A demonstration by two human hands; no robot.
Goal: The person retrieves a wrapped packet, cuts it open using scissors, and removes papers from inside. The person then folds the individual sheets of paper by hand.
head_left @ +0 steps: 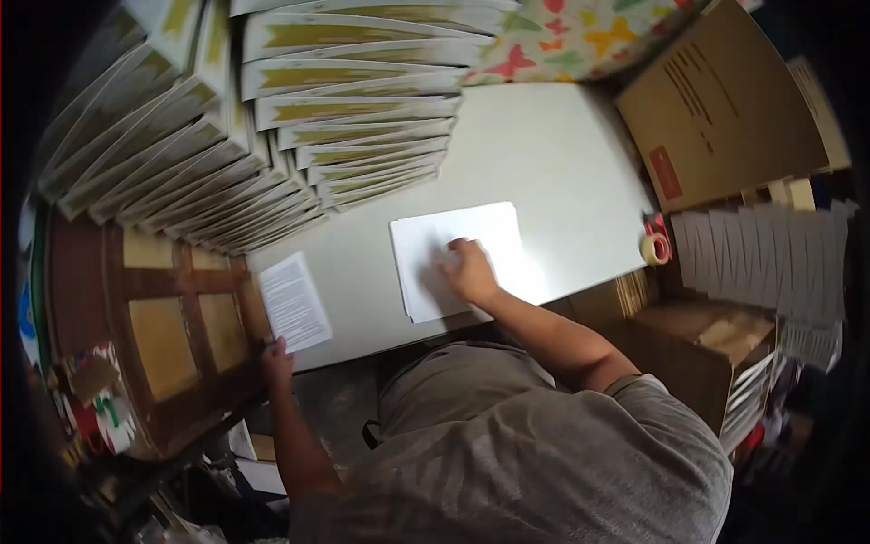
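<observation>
A white paper stack (419, 245) lies flat on the pale counter (562, 163), its longer side apparently running side to side before the person. The right hand (469, 272) is over this stack, near its middle, the forearm coming in from the stack's near right side. Its fingers are bent and blurred by motion; whether they pinch a sheet or only brush the top one, I cannot tell. The paper is directly beneath them, so this hand is by far the nearer of the two.

To the left of the stack, well apart from it, lies a printed sheet (297, 304), its long axis running roughly away from the person, with the far end leaning outward from the stack. The left hand (279, 355) is at that sheet's near outer corner, fingers touching it; whether they are clamped on the paper or merely resting there is unclear.

Beyond the stack and to its left stand rows of overlapping booklets (362, 109) with yellow-green bands. To its right, near the counter's edge, is a tape roll (654, 248); farther beyond on that side rises a cardboard box (725, 118).
</observation>
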